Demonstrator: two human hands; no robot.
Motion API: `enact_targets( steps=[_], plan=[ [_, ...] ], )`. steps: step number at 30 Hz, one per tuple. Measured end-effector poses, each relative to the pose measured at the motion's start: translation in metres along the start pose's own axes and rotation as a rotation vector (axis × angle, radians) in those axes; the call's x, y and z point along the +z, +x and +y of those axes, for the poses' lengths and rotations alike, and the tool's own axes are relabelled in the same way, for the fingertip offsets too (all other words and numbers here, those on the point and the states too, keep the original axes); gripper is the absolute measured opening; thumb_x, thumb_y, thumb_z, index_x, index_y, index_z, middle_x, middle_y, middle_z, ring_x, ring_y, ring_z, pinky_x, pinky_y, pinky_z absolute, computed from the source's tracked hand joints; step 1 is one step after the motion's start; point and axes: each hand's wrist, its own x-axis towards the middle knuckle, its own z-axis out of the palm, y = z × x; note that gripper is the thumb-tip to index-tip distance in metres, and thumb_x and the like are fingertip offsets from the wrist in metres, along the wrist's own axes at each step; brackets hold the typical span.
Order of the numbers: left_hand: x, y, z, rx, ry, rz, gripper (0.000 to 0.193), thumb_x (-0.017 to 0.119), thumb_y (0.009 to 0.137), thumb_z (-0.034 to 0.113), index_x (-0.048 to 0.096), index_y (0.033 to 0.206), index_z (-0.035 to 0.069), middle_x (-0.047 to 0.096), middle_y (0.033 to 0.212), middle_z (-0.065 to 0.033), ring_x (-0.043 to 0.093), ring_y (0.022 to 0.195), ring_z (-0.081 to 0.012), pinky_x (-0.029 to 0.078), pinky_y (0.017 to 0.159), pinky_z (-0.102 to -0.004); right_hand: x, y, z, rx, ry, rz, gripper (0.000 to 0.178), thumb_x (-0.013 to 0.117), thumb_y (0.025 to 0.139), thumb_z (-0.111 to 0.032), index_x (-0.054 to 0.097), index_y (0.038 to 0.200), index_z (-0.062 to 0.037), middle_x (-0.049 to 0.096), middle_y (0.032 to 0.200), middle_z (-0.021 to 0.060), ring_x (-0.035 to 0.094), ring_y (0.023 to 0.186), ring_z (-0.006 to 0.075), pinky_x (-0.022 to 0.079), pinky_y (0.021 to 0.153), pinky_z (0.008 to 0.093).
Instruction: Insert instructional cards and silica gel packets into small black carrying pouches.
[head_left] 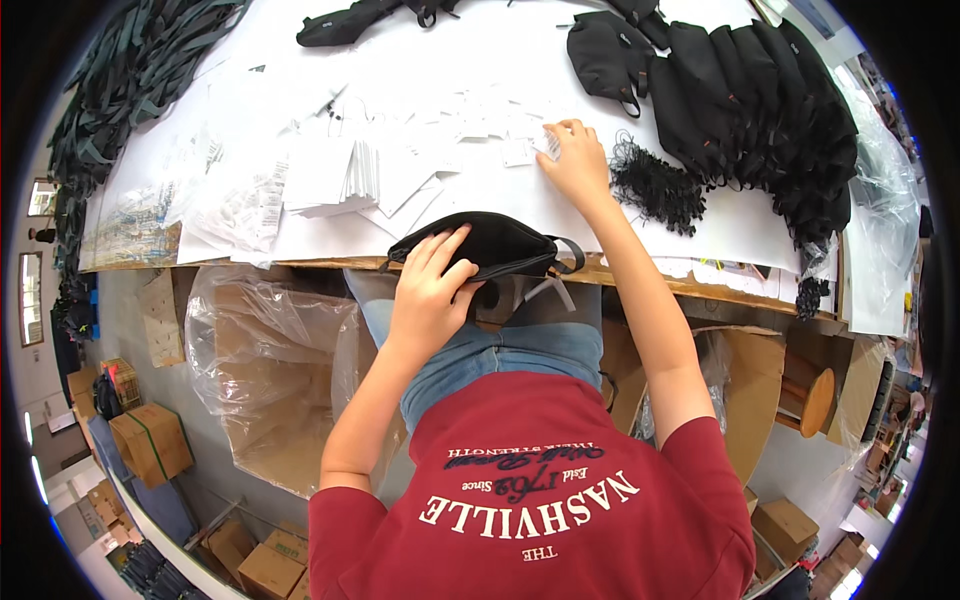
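At the near edge of the table, my left hand [432, 292] grips a black fabric pouch [500, 238] with a small side loop. The pouch's mouth gapes toward me, and some of my fingers lie over its rim. Farther out, my right hand [577, 163] is closed at the fingertips on a small white printed slip [549, 147]. Around it lie several loose white slips [480, 127]. Left of them stands a stack of white cards [350, 180], with folded sheets beside it. Just right of my right wrist is a pile of black cords [652, 185].
Several black pouches [730, 100] lie in a row at the far right. Dark straps [130, 90] are heaped at the far left, near clear plastic bags [240, 205]. A plastic-lined cardboard box [280, 370] stands below the table's front edge [690, 287]. Cartons [150, 443] sit on the floor.
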Motion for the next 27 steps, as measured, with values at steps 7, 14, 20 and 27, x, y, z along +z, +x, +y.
enact_targets(
  steps=[7, 14, 20, 27],
  plan=[
    [0.007, 0.004, 0.000, -0.065, -0.008, -0.115, 0.019, 0.073, 0.071, 0.007, 0.056, 0.079, 0.004, 0.049, 0.135, -0.0178, 0.045, 0.125, -0.0369, 0.032, 0.106, -0.0474, -0.006, -0.010, 0.006, 0.013, 0.009, -0.033, 0.013, 0.068, 0.077, -0.019, 0.068, 0.087, -0.0101, 0.062, 0.091, 0.0046, 0.057, 0.089, 0.0245, 0.045, 0.078, 0.0379],
    [0.007, 0.008, -0.003, -0.058, -0.016, -0.213, 0.019, 0.072, 0.071, 0.007, 0.056, 0.081, 0.004, 0.052, 0.132, -0.0178, 0.040, 0.129, -0.0379, 0.027, 0.110, -0.0479, -0.010, -0.017, 0.013, -0.073, -0.007, 0.061, 0.025, 0.070, 0.076, -0.024, 0.070, 0.097, -0.0091, 0.061, 0.090, 0.0055, 0.057, 0.086, 0.0244, 0.045, 0.077, 0.0371],
    [0.008, 0.009, -0.003, -0.119, -0.038, -0.260, 0.021, 0.071, 0.073, 0.007, 0.058, 0.089, 0.003, 0.060, 0.120, -0.0151, 0.043, 0.127, -0.0377, 0.025, 0.109, -0.0489, -0.013, -0.011, 0.012, -0.049, -0.096, 0.031, 0.019, 0.069, 0.077, -0.024, 0.072, 0.087, -0.0080, 0.064, 0.083, 0.0054, 0.059, 0.078, 0.0231, 0.046, 0.075, 0.0370],
    [0.009, 0.003, -0.003, -0.082, 0.006, -0.201, 0.020, 0.071, 0.074, 0.011, 0.065, 0.092, 0.008, 0.053, 0.130, -0.0152, 0.043, 0.127, -0.0360, 0.023, 0.109, -0.0482, -0.066, -0.017, -0.027, 0.019, 0.432, -0.009, 0.015, 0.067, 0.080, -0.020, 0.071, 0.082, -0.0056, 0.065, 0.075, 0.0079, 0.059, 0.071, 0.0231, 0.046, 0.069, 0.0350]
  ],
)
